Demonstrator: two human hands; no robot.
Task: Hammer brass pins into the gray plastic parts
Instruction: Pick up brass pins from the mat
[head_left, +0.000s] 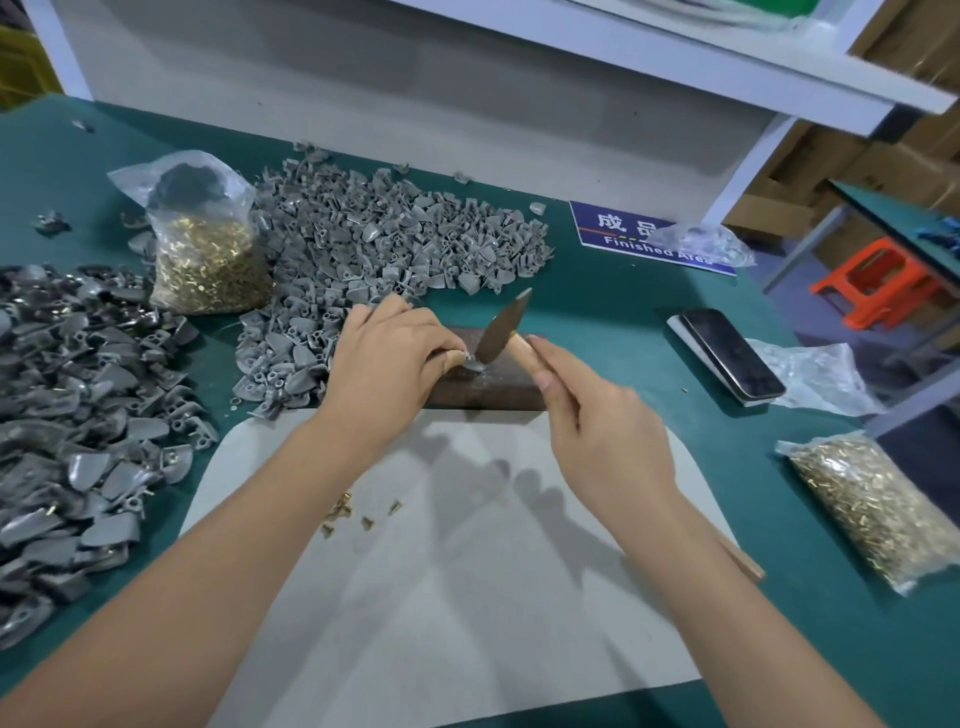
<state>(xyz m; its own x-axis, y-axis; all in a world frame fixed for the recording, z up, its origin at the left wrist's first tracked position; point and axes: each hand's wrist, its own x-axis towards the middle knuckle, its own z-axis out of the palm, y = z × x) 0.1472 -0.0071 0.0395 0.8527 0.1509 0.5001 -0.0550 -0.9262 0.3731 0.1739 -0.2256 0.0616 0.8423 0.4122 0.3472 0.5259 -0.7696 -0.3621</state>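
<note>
Block (483, 387) behind mat (467, 571); part piles (395, 239) left, phone (730, 358) right.

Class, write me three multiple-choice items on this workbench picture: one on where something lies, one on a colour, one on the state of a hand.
1. Where does the phone lie?
A. right of the wooden block
B. on the pile of gray parts
C. inside the open bag of pins

2. What colour is the stool?
A. blue
B. orange
C. white

3. What is the right hand doing?
A. lying flat on the table
B. gripping the hammer
C. lifting the phone

Answers: 1 A, the phone rests on the green table to the block's right. 2 B, the stool beyond the table edge is orange. 3 B, its fingers curl round the wooden handle.
</note>
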